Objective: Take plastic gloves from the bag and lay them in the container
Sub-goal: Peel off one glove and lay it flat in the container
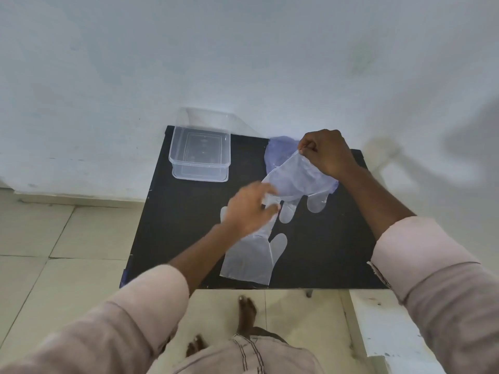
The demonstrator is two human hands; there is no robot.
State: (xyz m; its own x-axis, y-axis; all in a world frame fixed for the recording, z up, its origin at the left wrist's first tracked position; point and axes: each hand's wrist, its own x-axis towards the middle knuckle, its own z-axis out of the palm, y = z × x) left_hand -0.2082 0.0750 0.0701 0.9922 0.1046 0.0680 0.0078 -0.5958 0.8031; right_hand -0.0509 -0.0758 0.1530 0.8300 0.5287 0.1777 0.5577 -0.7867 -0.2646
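right hand (328, 153) fingers pinching the cuff of a clear glove (297, 176), lifted over the purple bag (280, 147) far right on the bench (175, 225) | left hand (249, 209) blurry, fingers loosely spread by it | second glove (251, 257) flat near edge | container (199, 155) far left

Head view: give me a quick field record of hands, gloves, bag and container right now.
right hand: pinching cuff of a raised glove
left hand: blurred, at that glove's fingers; grip unclear
glove on table: lying flat near front edge
bag: bluish, behind the raised glove
container: clear, no gloves inside, table's far left
table: black
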